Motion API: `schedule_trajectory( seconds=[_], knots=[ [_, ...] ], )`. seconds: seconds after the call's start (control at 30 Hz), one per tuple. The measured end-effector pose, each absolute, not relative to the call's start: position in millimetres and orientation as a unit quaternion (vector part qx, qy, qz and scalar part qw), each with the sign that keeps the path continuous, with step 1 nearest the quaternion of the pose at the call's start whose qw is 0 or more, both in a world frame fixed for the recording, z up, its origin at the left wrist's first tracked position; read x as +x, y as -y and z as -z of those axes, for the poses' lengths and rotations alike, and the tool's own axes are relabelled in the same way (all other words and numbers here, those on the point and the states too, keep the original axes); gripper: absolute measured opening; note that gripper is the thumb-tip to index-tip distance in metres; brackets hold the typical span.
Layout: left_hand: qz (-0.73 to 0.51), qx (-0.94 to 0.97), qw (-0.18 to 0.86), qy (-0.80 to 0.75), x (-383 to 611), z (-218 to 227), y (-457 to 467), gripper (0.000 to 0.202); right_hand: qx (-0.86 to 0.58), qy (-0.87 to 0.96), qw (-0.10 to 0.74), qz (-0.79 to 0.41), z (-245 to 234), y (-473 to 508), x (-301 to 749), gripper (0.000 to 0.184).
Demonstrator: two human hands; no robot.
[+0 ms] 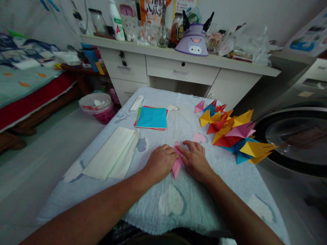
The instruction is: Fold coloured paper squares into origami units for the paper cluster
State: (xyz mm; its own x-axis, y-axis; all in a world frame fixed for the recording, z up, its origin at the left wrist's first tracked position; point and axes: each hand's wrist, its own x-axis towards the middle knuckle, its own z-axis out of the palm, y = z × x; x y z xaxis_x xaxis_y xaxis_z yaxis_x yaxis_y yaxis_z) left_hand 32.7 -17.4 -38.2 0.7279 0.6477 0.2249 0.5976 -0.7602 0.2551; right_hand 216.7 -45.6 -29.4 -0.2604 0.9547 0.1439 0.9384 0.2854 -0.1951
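A narrow, pointed piece of folded pink paper [177, 167] lies on the cloth-covered table, its tips pointing toward and away from me. My left hand [162, 162] is closed on its left edge with the fingers curled. From the right, my right hand [195, 159] presses its thumb and fingers onto the upper part of the paper. Both hands partly cover it. Beyond them is a stack of square coloured sheets [152, 117], blue on top. To the right sits a group of folded paper cranes [231, 131] in yellow, red, pink and blue.
A folded pale cloth or paper [111, 154] lies left of my hands, with a small white box [137, 103] behind it. Past the table stands a white desk [178, 69] crowded with jars and bags. A lined pink bin [98, 107] is on the left, a washing machine [293, 136] on the right.
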Motion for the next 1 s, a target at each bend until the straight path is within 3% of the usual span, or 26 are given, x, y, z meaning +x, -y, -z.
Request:
schedule_trajectory(
  seconds=[0.37,0.67,1.0],
  knots=[
    [-0.140,0.933,0.058,-0.326,32.9,35.4,20.4,0.013,-0.636,0.769,0.070,-0.003,28.0,41.6,213.4,0.046],
    [-0.139,0.931,0.073,-0.330,33.4,32.8,20.4,0.017,-0.557,0.818,0.141,-0.026,29.4,42.4,219.0,0.037],
    [-0.131,0.932,0.080,-0.329,34.1,31.3,20.7,0.015,-0.598,0.798,0.076,-0.020,28.0,39.4,214.6,0.044]
  ],
)
